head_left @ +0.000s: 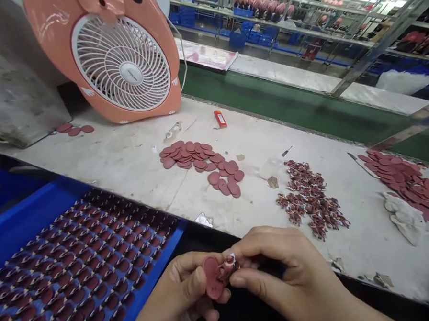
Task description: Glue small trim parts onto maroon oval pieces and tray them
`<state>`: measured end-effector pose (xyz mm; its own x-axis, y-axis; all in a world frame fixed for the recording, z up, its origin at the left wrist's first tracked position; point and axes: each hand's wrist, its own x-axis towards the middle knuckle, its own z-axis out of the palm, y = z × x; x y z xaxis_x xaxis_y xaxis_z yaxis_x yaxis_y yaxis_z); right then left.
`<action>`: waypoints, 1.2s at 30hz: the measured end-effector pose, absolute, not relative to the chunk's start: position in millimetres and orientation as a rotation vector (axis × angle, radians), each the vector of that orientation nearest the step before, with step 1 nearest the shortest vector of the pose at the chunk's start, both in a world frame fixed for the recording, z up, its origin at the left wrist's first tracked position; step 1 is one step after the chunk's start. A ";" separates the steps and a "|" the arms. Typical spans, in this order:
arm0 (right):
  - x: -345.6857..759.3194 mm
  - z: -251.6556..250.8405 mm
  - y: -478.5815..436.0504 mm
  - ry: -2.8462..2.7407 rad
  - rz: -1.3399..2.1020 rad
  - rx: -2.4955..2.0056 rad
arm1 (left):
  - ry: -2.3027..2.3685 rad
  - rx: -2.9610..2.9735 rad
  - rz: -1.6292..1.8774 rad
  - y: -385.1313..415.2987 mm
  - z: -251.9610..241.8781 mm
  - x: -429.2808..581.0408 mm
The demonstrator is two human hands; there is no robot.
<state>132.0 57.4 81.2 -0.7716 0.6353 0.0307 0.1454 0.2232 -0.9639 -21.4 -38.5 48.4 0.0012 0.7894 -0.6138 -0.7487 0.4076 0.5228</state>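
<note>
"What are the hands doing?"

"The left hand (188, 286) is grasping a red disc (211, 277) between its thumb and fingers, and the right hand (277, 264) is pinching a small red figure (228, 269) against that disc. Neither hand is letting go. The disc is sitting at the bottom middle of the frame, just below the front edge of the bench (338, 274)."

"How much looks finished?"

"Quite a lot. The blue tray (151, 277) at lower left is holding row upon row of pieces (86, 269) that look like discs and figures already joined, and they're filling it as far as the view reaches. Lying on the bench (127, 184) are loose discs (196, 157) in the middle, a heap of small figures (309, 199) to their right, and a larger pile of discs (400, 180) at the right edge. Three more discs (74, 129) are lying below the pink fan (122, 64) at upper left."

"Is there room to move?"

"Yes, some. The left hand is working just beside the tray's right rim, so that side is tight. Dark open space is stretching below the bench edge, under and to the right of the hands."
</note>
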 end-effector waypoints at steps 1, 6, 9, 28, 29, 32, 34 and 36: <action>132.7 82.4 56.4 -2.090 1.585 -0.705 | 0.998 0.055 1.197 -39.0 48.5 -21.3; 136.7 84.1 52.8 -2.136 1.559 -0.704 | 0.965 0.071 1.153 -39.6 47.5 -20.8; 138.3 83.4 52.3 -2.175 1.507 -0.676 | 0.960 0.067 1.140 -39.9 45.3 -20.3; 134.3 86.7 55.7 -2.309 1.360 -0.541 | 0.945 0.039 1.147 -41.1 35.8 -21.1; 134.0 87.1 55.5 -2.312 1.355 -0.537 | 0.948 0.040 1.147 -41.3 35.8 -21.1; 133.3 88.7 54.6 -2.347 1.315 -0.531 | 0.947 0.047 1.156 -41.8 35.6 -20.6; 132.6 89.5 54.3 -2.399 1.273 -0.531 | 0.947 0.038 1.173 -41.7 35.6 -20.2; 131.8 89.4 54.3 -2.459 1.232 -0.540 | 0.951 0.027 1.177 -40.9 36.2 -19.9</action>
<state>131.8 54.3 89.4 -0.8712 0.4742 0.1270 0.1821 0.5524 -0.8134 -19.9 -40.9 36.2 0.0576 0.7870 -0.6143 -0.7660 0.4294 0.4783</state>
